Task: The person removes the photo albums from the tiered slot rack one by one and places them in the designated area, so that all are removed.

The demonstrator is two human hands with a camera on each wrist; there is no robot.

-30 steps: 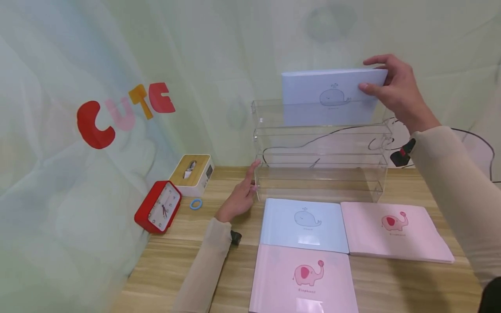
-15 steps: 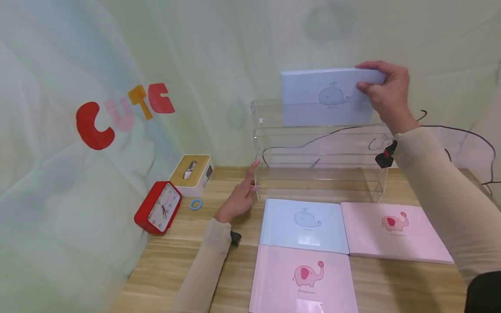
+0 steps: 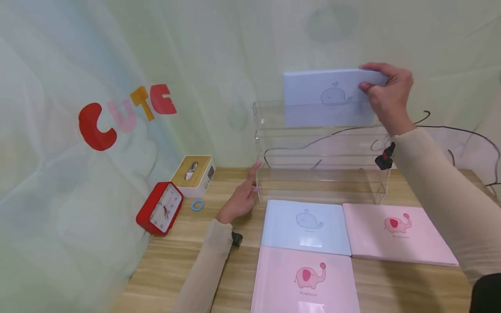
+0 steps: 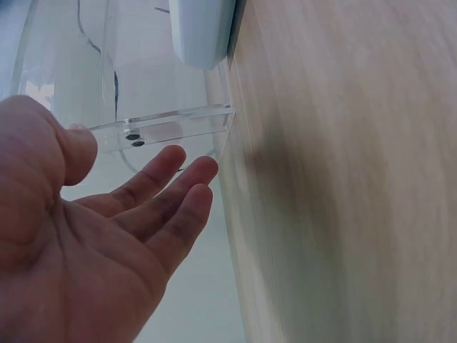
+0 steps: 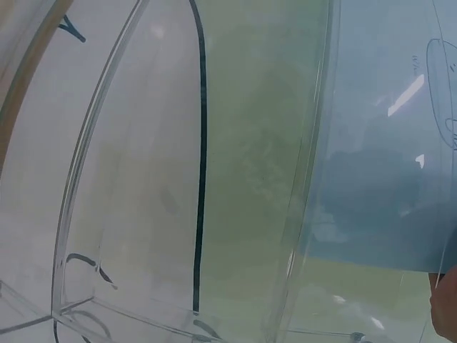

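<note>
A pale blue booklet with a whale drawing (image 3: 307, 98) stands upright in the top tier of a clear acrylic rack (image 3: 321, 174). My right hand (image 3: 393, 98) pinches its upper right corner, thumb on the front cover and fingers behind the top edge. In the right wrist view the booklet (image 5: 378, 179) shows behind the clear front panel, with only a bit of the hand (image 5: 446, 307). Low at the rack's left side, my left hand (image 3: 238, 199) touches the end panel with its fingers extended. The left wrist view has the left hand's fingers (image 4: 168, 204) loose beside that clear panel (image 4: 171, 127).
Before the rack lie another blue whale booklet (image 3: 282, 228) and two pink elephant booklets, one at the right (image 3: 368, 234) and one nearer (image 3: 282, 278). A red clock (image 3: 150, 208), a tissue box (image 3: 199, 188) and a blue ring (image 3: 197, 205) are at the left. Black cable (image 3: 446, 127) runs behind the rack.
My right hand has come slightly left and down, its fingers settling along the booklet's top edge. The booklet stays almost where it was. My left hand holds its place.
</note>
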